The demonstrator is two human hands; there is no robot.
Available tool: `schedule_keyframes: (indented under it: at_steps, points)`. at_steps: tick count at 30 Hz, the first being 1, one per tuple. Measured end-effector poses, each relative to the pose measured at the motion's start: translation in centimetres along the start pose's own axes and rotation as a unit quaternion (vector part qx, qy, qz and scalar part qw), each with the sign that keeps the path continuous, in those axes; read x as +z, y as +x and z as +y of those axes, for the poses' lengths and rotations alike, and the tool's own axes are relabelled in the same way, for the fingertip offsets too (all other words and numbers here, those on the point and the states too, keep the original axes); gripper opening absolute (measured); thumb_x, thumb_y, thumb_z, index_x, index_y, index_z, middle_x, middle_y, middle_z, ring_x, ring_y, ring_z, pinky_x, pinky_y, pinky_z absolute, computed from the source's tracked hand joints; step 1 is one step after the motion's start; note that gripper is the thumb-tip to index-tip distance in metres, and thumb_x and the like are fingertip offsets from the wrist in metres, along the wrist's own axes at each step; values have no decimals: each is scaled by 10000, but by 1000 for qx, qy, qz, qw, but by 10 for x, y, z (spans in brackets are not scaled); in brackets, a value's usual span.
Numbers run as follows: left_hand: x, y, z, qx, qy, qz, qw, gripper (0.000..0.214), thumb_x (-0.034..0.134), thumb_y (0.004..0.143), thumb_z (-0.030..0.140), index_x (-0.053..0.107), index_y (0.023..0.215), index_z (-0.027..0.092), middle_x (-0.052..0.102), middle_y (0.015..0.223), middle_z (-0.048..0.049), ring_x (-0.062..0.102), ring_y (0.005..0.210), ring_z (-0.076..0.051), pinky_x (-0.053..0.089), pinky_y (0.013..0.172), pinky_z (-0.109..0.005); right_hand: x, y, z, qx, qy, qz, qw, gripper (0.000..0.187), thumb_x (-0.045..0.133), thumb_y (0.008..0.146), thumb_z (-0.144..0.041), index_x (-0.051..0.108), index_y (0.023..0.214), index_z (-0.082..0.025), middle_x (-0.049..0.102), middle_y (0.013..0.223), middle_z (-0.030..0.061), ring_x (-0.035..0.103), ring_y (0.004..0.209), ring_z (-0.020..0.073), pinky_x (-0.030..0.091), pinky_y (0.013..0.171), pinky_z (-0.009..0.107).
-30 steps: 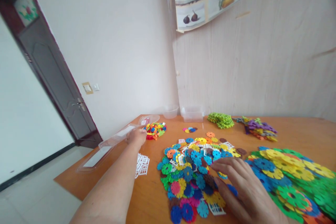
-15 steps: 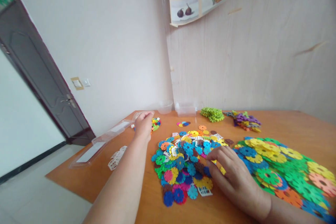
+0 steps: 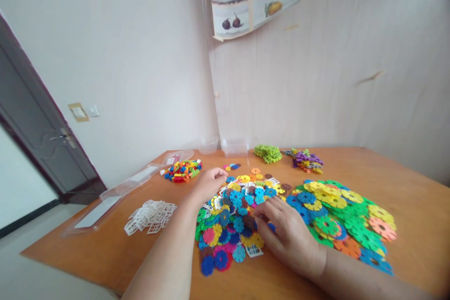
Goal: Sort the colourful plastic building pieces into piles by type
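Note:
A heap of small flower-shaped plastic discs (image 3: 228, 225) in many colours lies on the orange wooden table (image 3: 404, 183), with a few white lattice pieces mixed in. My left hand (image 3: 208, 182) rests on the heap's far left edge. Its fingers curl down onto the discs and hide the fingertips. My right hand (image 3: 285, 233) lies palm down on the heap's right side, fingers apart and touching blue and yellow discs, with nothing seen gripped. Both forearms reach in from the bottom edge.
Larger discs (image 3: 346, 218) spread out to the right. White lattice pieces (image 3: 149, 213) lie at the left, small bright bricks (image 3: 183, 171) behind them. A long clear tray (image 3: 116, 194) lines the left edge. Green (image 3: 267, 152) and purple (image 3: 305, 158) stacks and clear tubs (image 3: 234, 146) stand by the wall.
My left hand has drawn back from the small brick pile to the disc heap. My right hand stays on the heap. The view has swung left and down.

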State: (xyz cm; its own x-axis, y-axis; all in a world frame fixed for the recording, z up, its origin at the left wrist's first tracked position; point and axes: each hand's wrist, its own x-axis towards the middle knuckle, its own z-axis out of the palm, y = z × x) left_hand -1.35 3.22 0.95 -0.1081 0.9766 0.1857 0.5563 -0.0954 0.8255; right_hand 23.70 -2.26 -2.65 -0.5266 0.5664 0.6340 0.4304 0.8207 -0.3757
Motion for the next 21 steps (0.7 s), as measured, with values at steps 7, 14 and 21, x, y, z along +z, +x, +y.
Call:
schedule_keyframes:
  at_steps: [7,14,21]
  points:
    - [-1,-6,-1,-15,24,-93,995,395,623,772,405,690,1095,188,732,1017,-42,661,906,-211,492,755,-271,0,1,1,6,0,2,1000,105,518,931,-170,613,948,-212,639,847,41,562,813,195,412,723,328]
    - [2,-7,-3,18,94,-112,989,350,621,761,403,695,1031,192,725,1031,-38,652,961,-229,490,834,-290,2,2,2,6,-3,6,1000,108,521,916,-156,613,931,-210,636,844,41,555,811,189,408,720,316]
    - [1,-5,-4,37,89,-122,988,258,609,762,372,688,919,183,711,927,-37,648,871,-212,487,775,-287,5,4,2,12,-3,-5,1000,98,524,898,-142,599,888,-206,629,829,32,545,800,180,404,720,303]
